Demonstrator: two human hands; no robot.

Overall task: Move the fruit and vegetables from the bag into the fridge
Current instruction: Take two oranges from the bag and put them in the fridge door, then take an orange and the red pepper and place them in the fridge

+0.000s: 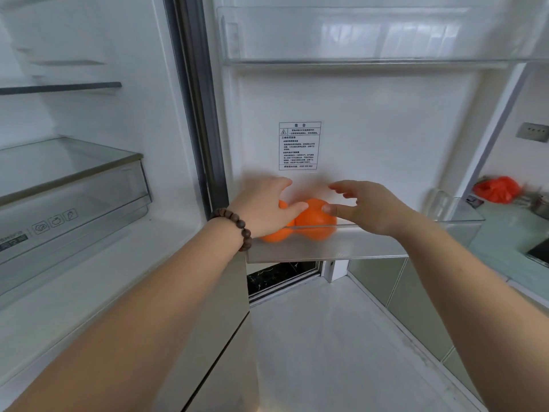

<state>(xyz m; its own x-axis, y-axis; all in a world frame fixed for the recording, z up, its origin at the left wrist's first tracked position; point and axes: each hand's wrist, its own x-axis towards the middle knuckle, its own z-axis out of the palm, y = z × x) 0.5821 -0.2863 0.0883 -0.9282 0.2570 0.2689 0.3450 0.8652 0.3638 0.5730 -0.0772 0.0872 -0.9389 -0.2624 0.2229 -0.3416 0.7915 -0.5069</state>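
Oranges: two, side by side and touching, in the lower door bin; left orange (274,234) partly hidden behind the left hand, right orange (315,220) between the two hands.
Left hand (266,208): fingers loosely spread over the left orange, thumb tip against the right orange; real grip or mere contact not clear through blur.
Right hand (368,208): fingers extended and spread, thumb tip touching the right orange's side, nothing held.
Bracelet (237,228): one, dark wooden beads, on the left wrist.
Lower door bin (371,245): one, clear front rail, fixed low on the open fridge door.
Upper door bin (371,34): one, clear, high on the same door.
Label (300,145): one, printed sticker on the door's inner panel, just above the hands.
Crisper drawer (74,197): one, clear front with icons, inside the fridge, left of the left forearm.
Bag (497,188): one, red plastic, on the counter (505,233) to the right, well apart from the bin.
In the way: both hands and the bin's front rail cover parts of the oranges.
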